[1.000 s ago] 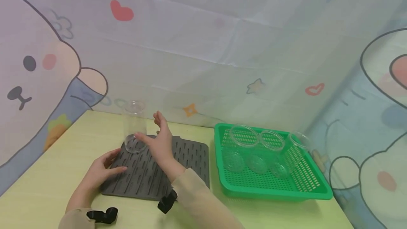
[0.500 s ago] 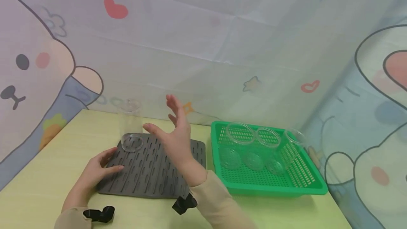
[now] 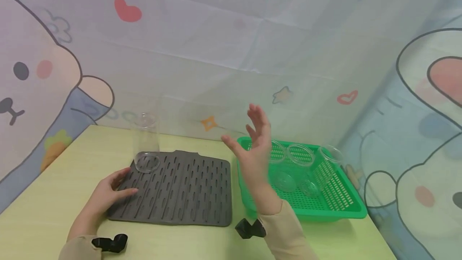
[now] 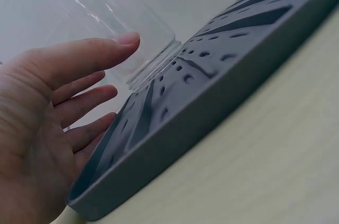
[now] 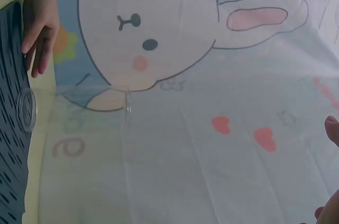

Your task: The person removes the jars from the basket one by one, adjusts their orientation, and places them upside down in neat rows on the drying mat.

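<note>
A tall clear cup (image 3: 146, 139) stands upright at the back left corner of the dark grey slotted mat (image 3: 187, 189). My left hand (image 3: 102, 193) lies at the mat's left edge. Its thumb reaches over the mat and its other fingers are beside the edge, loosely bent and holding nothing. In the left wrist view the thumb (image 4: 98, 57) appears in front of the cup's lower part. My right hand (image 3: 254, 155) is raised with nothing in it, thumb and fingers spread apart. It covers the left part of the green basket (image 3: 321, 214), which contains three clear cups (image 3: 301, 155).
The mat and basket sit side by side on a pale yellow table (image 3: 173, 242), with a narrow gap between them. Behind the table hangs a printed cloth (image 3: 216, 59). Black wrist mounts (image 3: 250, 228) stick out below both hands.
My right hand has drawn back from the clear cup and moved right, from over the mat to the basket's left side. The cup stays on the mat. My left hand holds its place.
</note>
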`<state>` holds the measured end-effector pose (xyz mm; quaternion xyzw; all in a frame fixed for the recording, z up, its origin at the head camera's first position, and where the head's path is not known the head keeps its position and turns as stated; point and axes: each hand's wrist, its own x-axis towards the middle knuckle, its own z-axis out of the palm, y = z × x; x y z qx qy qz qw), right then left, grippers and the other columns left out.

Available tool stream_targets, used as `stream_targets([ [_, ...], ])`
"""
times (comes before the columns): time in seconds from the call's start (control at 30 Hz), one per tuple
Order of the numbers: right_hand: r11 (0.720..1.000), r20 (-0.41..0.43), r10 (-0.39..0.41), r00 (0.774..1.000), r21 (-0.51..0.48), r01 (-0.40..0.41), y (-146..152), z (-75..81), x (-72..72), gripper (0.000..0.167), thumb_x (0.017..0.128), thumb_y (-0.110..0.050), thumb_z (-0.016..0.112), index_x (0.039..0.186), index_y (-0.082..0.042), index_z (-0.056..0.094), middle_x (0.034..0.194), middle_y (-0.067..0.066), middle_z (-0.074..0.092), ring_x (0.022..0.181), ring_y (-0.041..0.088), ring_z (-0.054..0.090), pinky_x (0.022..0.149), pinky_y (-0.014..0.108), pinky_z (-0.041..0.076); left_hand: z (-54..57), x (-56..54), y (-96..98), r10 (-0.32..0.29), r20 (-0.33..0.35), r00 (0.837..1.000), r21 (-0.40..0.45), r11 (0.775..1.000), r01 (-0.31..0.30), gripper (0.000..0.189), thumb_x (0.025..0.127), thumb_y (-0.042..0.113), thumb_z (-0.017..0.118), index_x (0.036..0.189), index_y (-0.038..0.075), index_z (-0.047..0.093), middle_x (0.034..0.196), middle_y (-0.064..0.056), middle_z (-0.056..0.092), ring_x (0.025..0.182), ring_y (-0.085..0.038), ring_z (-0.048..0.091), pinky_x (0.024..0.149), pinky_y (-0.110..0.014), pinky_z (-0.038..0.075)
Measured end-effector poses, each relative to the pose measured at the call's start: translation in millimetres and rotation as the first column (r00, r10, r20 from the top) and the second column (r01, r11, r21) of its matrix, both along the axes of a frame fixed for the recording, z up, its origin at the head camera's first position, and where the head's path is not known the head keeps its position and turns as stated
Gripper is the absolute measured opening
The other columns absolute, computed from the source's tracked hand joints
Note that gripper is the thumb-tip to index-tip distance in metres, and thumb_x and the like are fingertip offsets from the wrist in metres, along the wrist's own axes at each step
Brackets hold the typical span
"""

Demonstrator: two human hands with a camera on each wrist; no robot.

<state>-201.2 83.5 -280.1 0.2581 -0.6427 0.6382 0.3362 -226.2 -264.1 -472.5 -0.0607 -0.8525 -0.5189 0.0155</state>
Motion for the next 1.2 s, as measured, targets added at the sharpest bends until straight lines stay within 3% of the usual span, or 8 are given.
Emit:
stream_targets([
  [0.27,0.995,-0.017,-0.080,0.997,-0.069,0.079,36.6,-3.7,-3.7,0.094,0.077,-0.027,0.085,0.149,0.001,0.031,0.151,0.009,0.043,0.140,0.028,0.037,0.111,0.029,0.040,0.1,-0.5,-0.5,-0.003,0.002,1.000,-0.006,1.000,0.003,0.088,0.085,0.016,0.076,0.149,-0.012,0.022,0.151,-0.039,0.024,0.138,-0.058,0.025,0.112,-0.064,0.028],
  [0.53,0.971,0.120,-0.167,0.979,-0.152,0.184,82.5,-13.8,-14.8,0.088,0.079,0.001,0.078,0.152,-0.008,0.028,0.152,0.002,0.039,0.142,0.018,0.034,0.112,0.027,0.036,-1.9,-1.1,0.6,0.002,0.022,1.000,0.001,1.000,-0.002,0.092,0.084,0.018,0.077,0.151,-0.010,0.020,0.152,-0.038,0.022,0.138,-0.057,0.023,0.113,-0.063,0.026],
  [0.8,0.928,0.216,-0.301,0.929,-0.158,0.338,131.3,-25.2,-25.1,0.084,0.082,-0.001,0.076,0.152,-0.011,0.030,0.153,0.000,0.036,0.142,0.014,0.032,0.117,0.040,0.031,-1.0,-2.5,-2.1,0.002,0.010,1.000,-0.015,1.000,-0.001,0.092,0.085,0.019,0.076,0.151,-0.010,0.019,0.153,-0.037,0.023,0.138,-0.056,0.024,0.111,-0.062,0.027],
  [1.2,0.837,0.360,-0.450,0.817,-0.150,0.527,193.1,-43.7,-30.2,0.087,0.083,-0.014,0.078,0.153,-0.014,0.026,0.156,0.002,0.031,0.144,0.016,0.028,0.120,0.042,0.026,-1.7,-1.9,-0.6,0.000,0.041,0.999,0.006,1.000,-0.001,0.095,0.084,0.020,0.078,0.151,-0.011,0.017,0.153,-0.038,0.019,0.139,-0.057,0.021,0.113,-0.064,0.025],
])
